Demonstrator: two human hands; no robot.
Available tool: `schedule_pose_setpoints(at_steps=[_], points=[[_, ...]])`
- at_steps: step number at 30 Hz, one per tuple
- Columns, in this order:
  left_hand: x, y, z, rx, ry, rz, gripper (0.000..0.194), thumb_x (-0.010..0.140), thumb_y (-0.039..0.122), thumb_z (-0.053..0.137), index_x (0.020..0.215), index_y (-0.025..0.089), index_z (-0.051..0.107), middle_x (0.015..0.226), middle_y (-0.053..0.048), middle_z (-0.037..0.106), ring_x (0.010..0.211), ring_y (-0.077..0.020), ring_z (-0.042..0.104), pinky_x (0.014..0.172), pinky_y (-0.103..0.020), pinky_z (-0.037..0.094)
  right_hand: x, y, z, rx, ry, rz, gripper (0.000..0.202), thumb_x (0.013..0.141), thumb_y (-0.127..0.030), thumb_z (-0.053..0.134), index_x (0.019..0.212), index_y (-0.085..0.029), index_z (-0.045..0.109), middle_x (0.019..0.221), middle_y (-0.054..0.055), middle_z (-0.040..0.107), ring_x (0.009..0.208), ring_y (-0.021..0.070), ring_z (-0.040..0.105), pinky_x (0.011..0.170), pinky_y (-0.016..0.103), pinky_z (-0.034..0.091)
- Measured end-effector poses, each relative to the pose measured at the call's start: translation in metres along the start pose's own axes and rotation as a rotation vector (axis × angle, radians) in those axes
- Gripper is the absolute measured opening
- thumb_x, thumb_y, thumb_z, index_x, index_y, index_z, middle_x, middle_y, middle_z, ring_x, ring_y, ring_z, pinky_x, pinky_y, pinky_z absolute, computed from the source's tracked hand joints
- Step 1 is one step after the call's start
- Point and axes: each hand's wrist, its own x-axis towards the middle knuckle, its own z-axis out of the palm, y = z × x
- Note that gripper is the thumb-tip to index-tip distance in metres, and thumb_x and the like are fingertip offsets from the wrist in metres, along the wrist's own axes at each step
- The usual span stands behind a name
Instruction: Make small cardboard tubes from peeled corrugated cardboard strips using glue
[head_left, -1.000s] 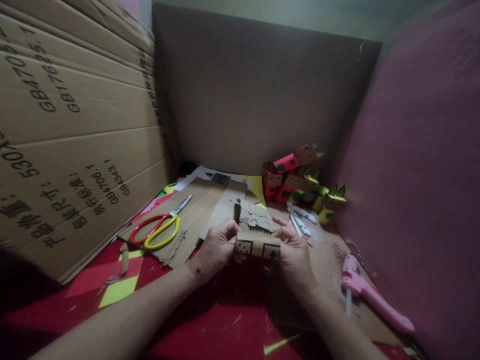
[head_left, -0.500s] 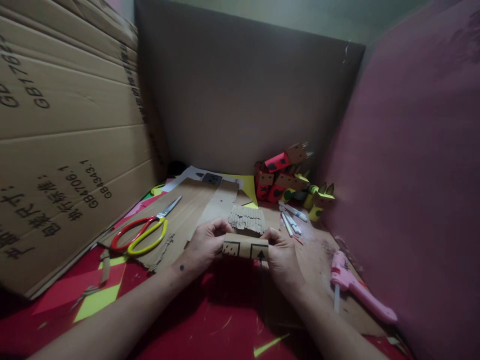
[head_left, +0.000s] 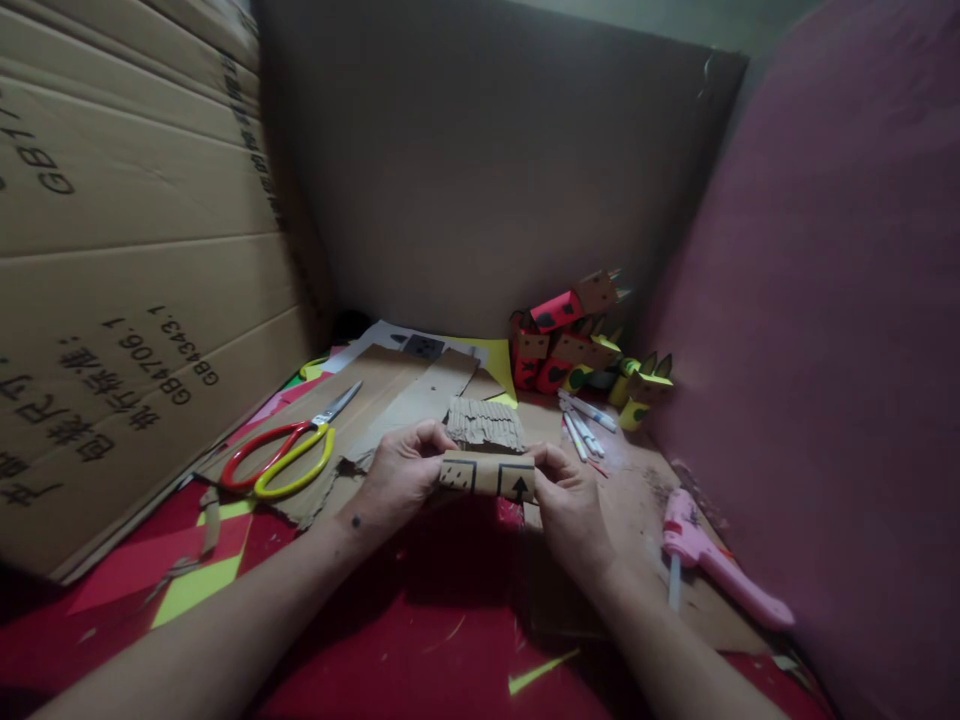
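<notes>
Cardboard strip: stretched level between your two hands above the red tabletop, its printed face toward you, with a frame of slanted drops at the left end and a framed upward arrow at the right.

Left hand: your thumb and fingers pinch the strip's left end in a narrow grip, with a dark spot visible near the wrist.

Right hand: yours pinches the opposite end, just as narrow, beside the arrow.

Corrugated scrap: just beyond the strip, its ridged face up and its edges ragged.

Scissors: to the left of your hands on a flat cardboard sheet, one handle red and one yellow, blades together and pointing away from you.

Glue gun: pink, lying on its side on the brown board to the right of your right arm.

White markers: several in a loose bunch, beyond your right hand.

Paper figures: red bodies with black patches and brown cardboard heads, crowded together at the back, with a yellow one to their right.

Paper pieces: red and yellow beside your left forearm, and a thin yellow strip on the red near the bottom of the view.

Walls: printed brown cardboard at left, a grey panel behind, a pink surface at right.
</notes>
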Motion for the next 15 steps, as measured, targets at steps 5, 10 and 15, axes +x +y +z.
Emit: schedule_pose_setpoints(at_steps=[5,10,15], points=[[-0.006,0.0,0.0,0.087,-0.005,0.212,0.011,0.06,0.013,0.065,0.057,0.016,0.056,0.058,0.004,0.052,0.055,-0.0081,0.045,0.049,-0.018,0.036,0.001,0.003,-0.005,0.074,0.049,-0.022,0.011,0.057,-0.011,0.065,0.055,-0.018,0.057,0.065,-0.004,0.057,0.06,0.0108,0.05,0.054,0.022,0.041],[-0.013,0.004,0.0,0.144,-0.026,0.353,0.01,0.065,0.011,0.063,0.059,0.015,0.056,0.06,0.003,0.049,0.058,-0.0084,0.043,0.052,-0.019,0.035,0.0,0.001,-0.007,0.16,0.089,0.001,0.017,0.052,-0.006,0.067,0.056,-0.019,0.057,0.066,-0.004,0.06,0.06,0.0114,0.053,0.054,0.023,0.042],[-0.008,-0.004,0.001,0.134,-0.03,0.239,0.011,0.065,0.01,0.063,0.063,0.015,0.053,0.061,0.003,0.053,0.055,-0.0077,0.046,0.049,-0.017,0.037,0.001,0.0,-0.004,0.171,0.107,0.038,0.018,0.052,-0.009,0.071,0.053,-0.017,0.054,0.054,-0.006,0.057,0.051,0.0087,0.049,0.05,0.021,0.041]])
